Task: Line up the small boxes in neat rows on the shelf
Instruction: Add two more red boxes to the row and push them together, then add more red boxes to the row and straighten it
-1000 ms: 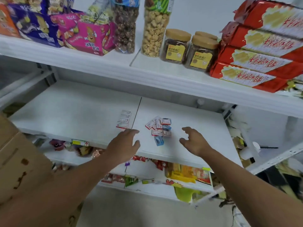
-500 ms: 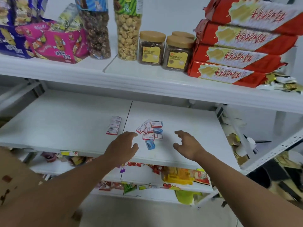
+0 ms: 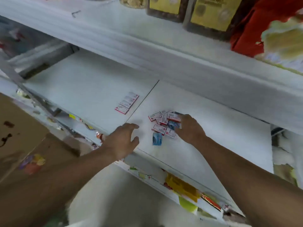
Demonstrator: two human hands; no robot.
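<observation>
1. A white shelf [image 3: 91,89] ran across the view, split by a dark seam [image 3: 142,102] into 2 boards; every place below is given relative to that seam.
2. Just left of the seam lay a neat row of small red-and-white boxes [image 3: 127,105], flat and edge to edge, running along the seam's own slant; the blur stopped me from counting them surely, though about 5 showed.
3. Right of the seam, near but not touching it, sat a loose pile of small boxes [image 3: 161,122], mostly red-and-white, overlapping at odd angles; 1 blue box [image 3: 157,138] lay at the pile's near edge, apart from the rest by a sliver, and a second blue box [image 3: 172,125] showed inside the pile.
4. The right hand [image 3: 191,129] rested at the pile's far side from the seam, fingers curled down onto the boxes; its fingertips touched the red-and-white box at the pile's back and the blue one inside it; whether it had truly gripped any box I could not tell.
5. The left hand [image 3: 122,141] hovered over the shelf's front edge, right at the near end of the seam; its fingers were spread wide and slack, holding nothing, and it stood clear of both the row and the pile.
6. Above the seam, on the upper shelf [image 3: 114,40], stood jars with yellow labels [image 3: 208,12] and, farther right, a red packet [image 3: 246,30]; all were blurred.
7. Well left of the seam a brown cardboard box [image 3: 24,136] filled the lower corner.
</observation>
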